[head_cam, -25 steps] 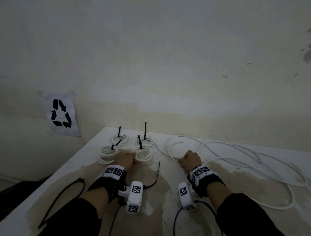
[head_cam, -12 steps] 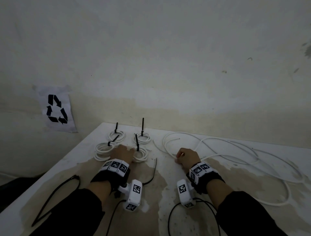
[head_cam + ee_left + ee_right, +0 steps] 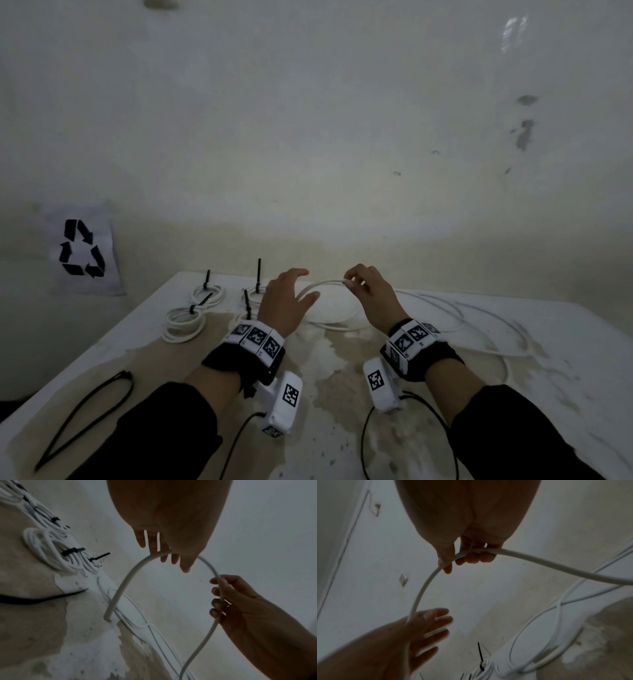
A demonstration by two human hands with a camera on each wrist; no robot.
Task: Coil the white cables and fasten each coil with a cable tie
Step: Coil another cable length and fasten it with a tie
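Both hands raised over the worktop (image 3: 548, 342) with a loose white cable (image 3: 325, 284) arched between them.

At the lower left of the head view a spare black cable tie (image 3: 85, 414) lies near the worktop's left edge. Above it, toward the far left corner, sit tied coils (image 3: 185, 322) with black tie tails sticking up. Just right of these, at frame centre, the left hand (image 3: 284, 301) hovers with fingers spread and nearly straight, the cable resting across them and nothing clasped. The arch runs right to the right hand (image 3: 373, 294), whose fingers curl round the cable and pinch it with the thumb. Further right, the cable's slack (image 3: 479, 329) sprawls in wide loops across the worktop toward its right edge, with bare surface in front of the wrists.
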